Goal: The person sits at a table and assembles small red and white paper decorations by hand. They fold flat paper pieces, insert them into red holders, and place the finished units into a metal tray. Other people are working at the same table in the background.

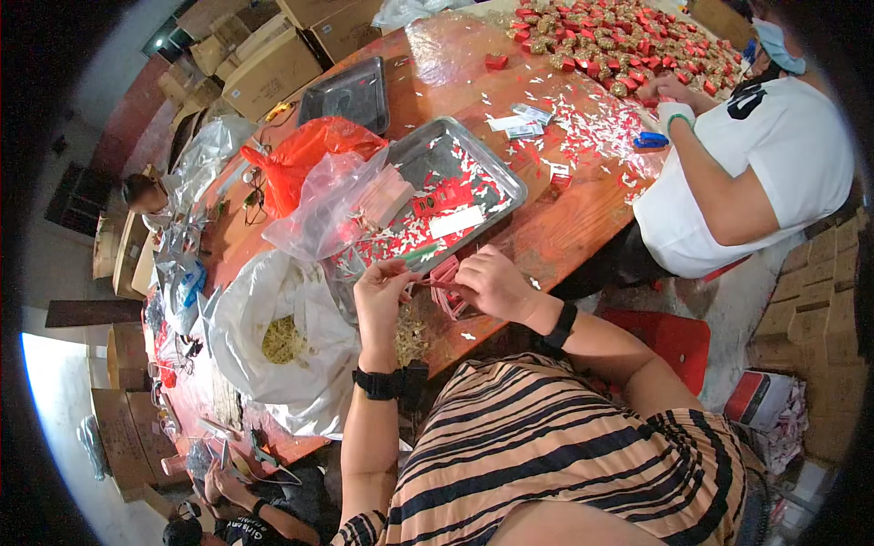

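My left hand (pixel 381 289) has its thumb and fingertips pinched on one end of a thin red strip (pixel 430 283). At the other end my right hand (pixel 494 282) closes its bent fingers around red material, mostly hidden by the hand. Just below the strip, at the table edge, is a stack of flat red and pink pieces (pixel 450 304); whether the right hand touches it I cannot tell. Beyond both hands lies a metal tray (pixel 512 175) scattered with small red and white pieces. A red card (pixel 443 197), a white card (pixel 457 221) and a pink stack (pixel 383 193) rest in it.
Left of my left arm stands a white sack (pixel 246 318) with yellowish bits inside. A red plastic bag (pixel 314 150) and a dark tray (pixel 350 96) lie farther back. At right a co-worker in a white shirt (pixel 774 173) works beside a pile of red-and-gold pieces (pixel 605 45).
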### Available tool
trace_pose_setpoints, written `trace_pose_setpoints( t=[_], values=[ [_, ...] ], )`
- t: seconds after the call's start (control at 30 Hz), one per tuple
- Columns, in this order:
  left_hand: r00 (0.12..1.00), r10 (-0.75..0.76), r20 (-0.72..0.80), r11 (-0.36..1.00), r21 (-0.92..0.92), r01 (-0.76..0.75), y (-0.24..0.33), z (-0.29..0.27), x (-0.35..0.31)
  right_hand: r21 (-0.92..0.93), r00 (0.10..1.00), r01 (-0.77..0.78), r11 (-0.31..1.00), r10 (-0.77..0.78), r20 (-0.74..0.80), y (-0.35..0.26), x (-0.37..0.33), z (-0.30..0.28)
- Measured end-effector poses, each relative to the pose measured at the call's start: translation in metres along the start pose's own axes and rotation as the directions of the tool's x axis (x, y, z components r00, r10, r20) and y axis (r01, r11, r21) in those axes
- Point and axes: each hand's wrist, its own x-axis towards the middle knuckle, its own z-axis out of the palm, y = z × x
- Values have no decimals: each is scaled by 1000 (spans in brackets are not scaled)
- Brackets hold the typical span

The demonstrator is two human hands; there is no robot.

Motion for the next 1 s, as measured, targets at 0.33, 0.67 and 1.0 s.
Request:
trace_pose_setpoints(
  t=[0.33, 0.67, 1.0],
  values=[
    [934, 293, 203, 936, 140, -324, 24, 20, -20, -28, 999, 23, 999, -24, -31, -7, 3, 12],
    [745, 598, 297, 377, 715, -588, 64, 43, -51, 45, 979, -129, 991, 134, -151, -12, 5, 8],
    [977, 145, 156, 987, -94, -132, 6, 34, -22, -297, 991, 130, 946, -130, 19, -27, 25, -13]
  ],
)
